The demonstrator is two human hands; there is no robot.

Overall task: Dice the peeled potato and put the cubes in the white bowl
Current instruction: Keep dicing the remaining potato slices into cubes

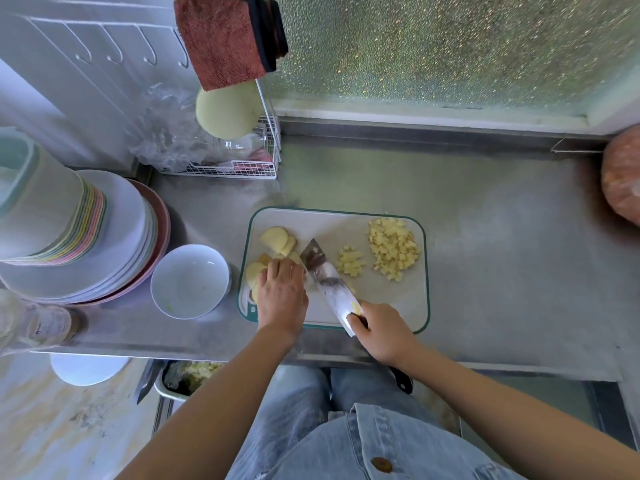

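Note:
A white cutting board (388, 306) with a green rim lies on the steel counter. Peeled potato slices (275, 239) sit at its left end. My left hand (282, 292) presses down on the slices nearest me, fingers curled over them. My right hand (384, 329) grips the handle of a broad cleaver (329, 282), whose blade lies slanted right beside my left fingers. A small heap of potato cubes (350, 261) lies right of the blade, and a bigger heap (393, 249) sits near the board's far right corner. The white bowl (190, 280) stands left of the board, holding no cubes.
Stacked plates (117, 244) and pastel bowls (41, 209) crowd the counter's left side. A wire rack (242, 164) with a plastic bag and a hanging red cloth (225, 39) stands behind the board. An orange bagged object (623, 178) sits at far right. A tray of scraps (187, 375) is below the counter edge.

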